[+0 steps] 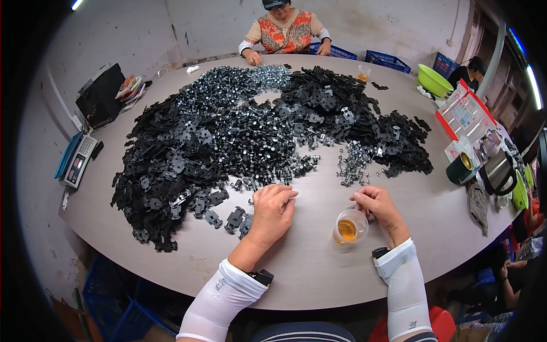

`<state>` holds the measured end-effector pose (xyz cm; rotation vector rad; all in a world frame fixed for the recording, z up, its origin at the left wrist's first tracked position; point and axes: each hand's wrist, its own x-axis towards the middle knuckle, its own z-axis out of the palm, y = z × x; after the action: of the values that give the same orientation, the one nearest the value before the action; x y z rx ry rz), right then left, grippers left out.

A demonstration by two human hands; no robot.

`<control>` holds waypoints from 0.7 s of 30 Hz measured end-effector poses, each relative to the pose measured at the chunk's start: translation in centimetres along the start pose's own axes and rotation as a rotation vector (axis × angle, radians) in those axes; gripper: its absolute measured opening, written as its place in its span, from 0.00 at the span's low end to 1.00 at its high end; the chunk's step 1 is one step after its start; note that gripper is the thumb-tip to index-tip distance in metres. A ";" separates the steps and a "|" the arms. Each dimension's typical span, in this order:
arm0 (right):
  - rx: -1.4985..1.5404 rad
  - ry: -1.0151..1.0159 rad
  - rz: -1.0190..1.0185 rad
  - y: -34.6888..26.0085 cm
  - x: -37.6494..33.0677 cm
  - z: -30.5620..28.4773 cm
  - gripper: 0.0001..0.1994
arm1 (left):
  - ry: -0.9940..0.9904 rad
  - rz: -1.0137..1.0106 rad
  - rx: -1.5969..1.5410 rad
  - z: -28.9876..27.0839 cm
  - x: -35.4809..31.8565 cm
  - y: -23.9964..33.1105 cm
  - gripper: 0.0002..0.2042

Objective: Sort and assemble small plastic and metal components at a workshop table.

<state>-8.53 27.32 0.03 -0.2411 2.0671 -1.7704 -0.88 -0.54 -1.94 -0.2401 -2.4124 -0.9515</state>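
Beside the clear cup, the left hand curls loosely over the bench, holding nothing visible, while the right hand's fingers pinch something unclear; best gather nearby black clips singly.

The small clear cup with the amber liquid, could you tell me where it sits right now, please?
In the head view, the small clear cup stands on the table near its front edge, right of centre, just beside the right hand.

A large rounded grey-brown surface fills the room, set against a stained, cracked pale wall. Blue plastic crates line the wall beyond it, another crate below. Tube lights glow at right.
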 end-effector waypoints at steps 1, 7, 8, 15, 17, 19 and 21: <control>0.002 -0.002 0.000 0.0 0.0 0.0 0.10 | 0.000 0.000 0.003 0.0 0.0 0.0 0.07; 0.012 -0.002 0.003 0.2 0.0 -0.1 0.10 | -0.006 0.005 0.009 0.2 -0.1 -0.2 0.07; 0.018 -0.006 0.001 0.3 0.1 -0.2 0.10 | -0.008 0.005 0.007 0.3 -0.1 -0.2 0.07; 0.021 0.002 0.005 0.0 0.0 0.1 0.11 | -0.008 -0.002 0.003 0.0 0.0 -0.1 0.07; 0.017 0.003 0.001 0.0 0.1 0.0 0.11 | -0.009 0.001 0.003 0.0 0.1 -0.2 0.07; 0.016 0.001 -0.001 0.1 0.1 -0.1 0.11 | -0.008 0.015 -0.003 0.1 0.2 -0.1 0.07; 0.017 -0.002 -0.003 0.1 0.0 -0.1 0.11 | -0.010 0.010 -0.002 0.1 0.1 -0.1 0.07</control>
<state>-8.58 27.38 -0.10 -0.2404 2.0509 -1.7878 -1.02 -0.55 -1.96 -0.2579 -2.4173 -0.9505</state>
